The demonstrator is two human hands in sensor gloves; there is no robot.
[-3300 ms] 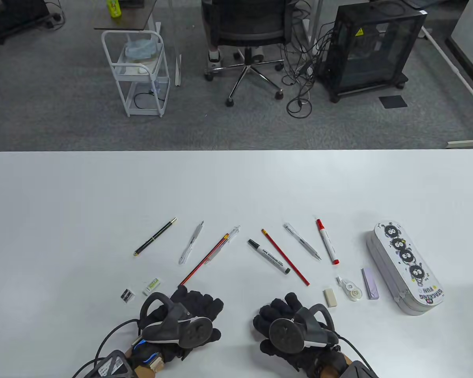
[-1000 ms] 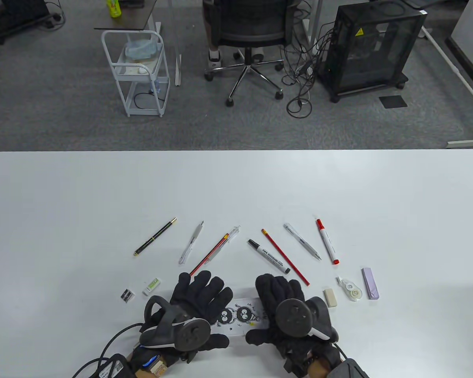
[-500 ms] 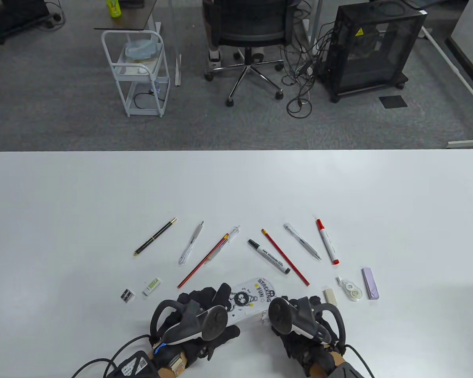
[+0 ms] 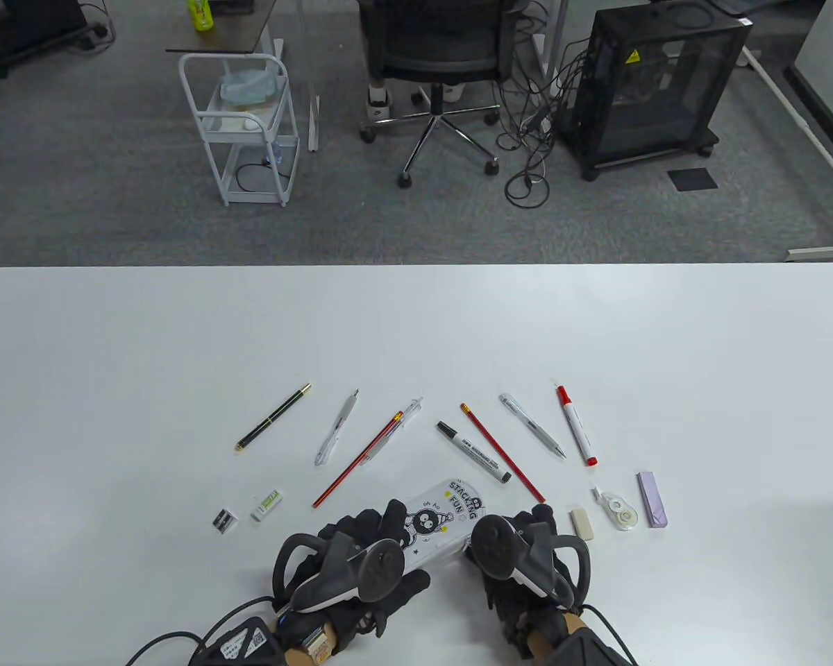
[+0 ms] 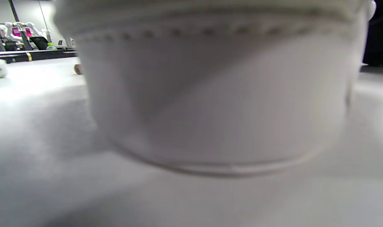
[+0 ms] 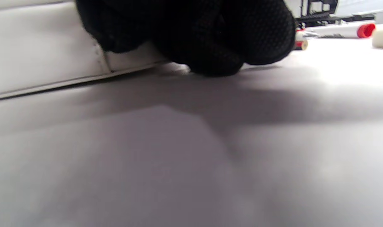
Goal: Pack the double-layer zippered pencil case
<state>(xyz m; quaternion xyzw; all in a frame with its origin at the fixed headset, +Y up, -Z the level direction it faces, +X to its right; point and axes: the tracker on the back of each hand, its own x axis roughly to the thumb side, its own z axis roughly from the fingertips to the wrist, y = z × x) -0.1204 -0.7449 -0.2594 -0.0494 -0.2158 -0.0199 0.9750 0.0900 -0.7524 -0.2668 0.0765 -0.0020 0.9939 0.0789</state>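
The white pencil case [image 4: 439,519], printed with black cartoon figures, lies slantwise on the table near the front edge, between both hands. My left hand [image 4: 382,524] grips its near-left end, fingers draped over the lid. My right hand [image 4: 527,524] holds the right side. In the right wrist view its curled fingers [image 6: 210,37] press against the pencil case wall [image 6: 37,47] at table level. The pencil case wall [image 5: 216,94], with its stitched seam, fills the left wrist view. I cannot see a zipper pull.
Beyond the case lie a black pen [image 4: 273,417], a white pen [image 4: 336,437], two red pencils [image 4: 357,460], a black marker [image 4: 473,452], a silver pen [image 4: 532,424] and a red-capped marker [image 4: 576,424]. A sharpener [image 4: 225,520] and eraser [image 4: 266,504] sit left; eraser [image 4: 580,524], correction tape [image 4: 618,510] and purple box [image 4: 652,499] right.
The case came from the table's right side to the front centre. Over the last second it turned from crosswise to slanting, and both hands shifted from on top of it to its ends.
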